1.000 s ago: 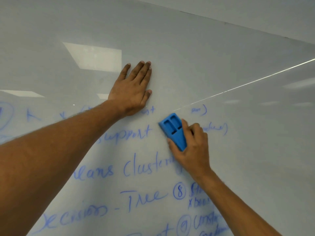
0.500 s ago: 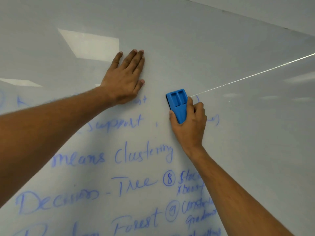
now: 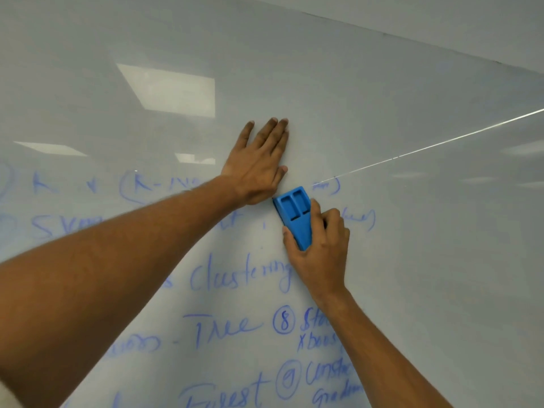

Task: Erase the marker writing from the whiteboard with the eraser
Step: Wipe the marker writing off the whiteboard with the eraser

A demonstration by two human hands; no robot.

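A large glossy whiteboard fills the view, with blue marker writing across its lower left half. My right hand grips a blue plastic eraser and holds it flat against the board, just below the heel of my left hand. My left hand presses flat on the board, fingers straight and pointing up. My left forearm hides part of the words in the upper rows. To the right of the eraser, faint smeared marks remain.
The board's top edge runs diagonally across the upper right, with plain wall above it. A thin bright seam crosses the board at the right. Ceiling lights reflect in the upper left of the board.
The eraser went up to the seam half a second ago and has come back down and left, now against the heel of my left hand. The word to the left of the eraser looks fainter.
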